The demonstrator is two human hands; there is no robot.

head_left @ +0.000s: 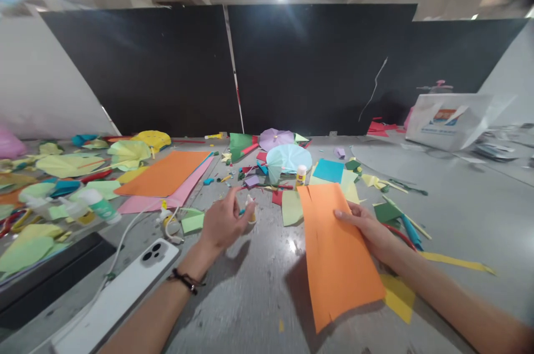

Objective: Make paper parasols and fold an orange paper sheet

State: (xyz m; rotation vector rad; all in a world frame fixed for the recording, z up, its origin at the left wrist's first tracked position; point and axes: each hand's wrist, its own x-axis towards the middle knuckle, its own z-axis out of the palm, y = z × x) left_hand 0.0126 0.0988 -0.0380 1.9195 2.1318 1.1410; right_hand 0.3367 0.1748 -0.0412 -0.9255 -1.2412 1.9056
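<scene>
My right hand (367,227) grips the right edge of an orange paper sheet (336,257), thumb on top, lifting it slightly off the grey table (258,293). The sheet has short cuts along its far edge. My left hand (227,222) hovers left of it, fingers curled round a small glue stick (250,208) with a white cap and yellow body. A black cord bracelet sits on my left wrist.
A white phone (120,293) on a cable lies at the near left beside a black tablet (45,276). Large orange and pink sheets (164,176), paper umbrellas (287,158), another glue stick (301,175), paper scraps and a white bag (453,119) crowd the table.
</scene>
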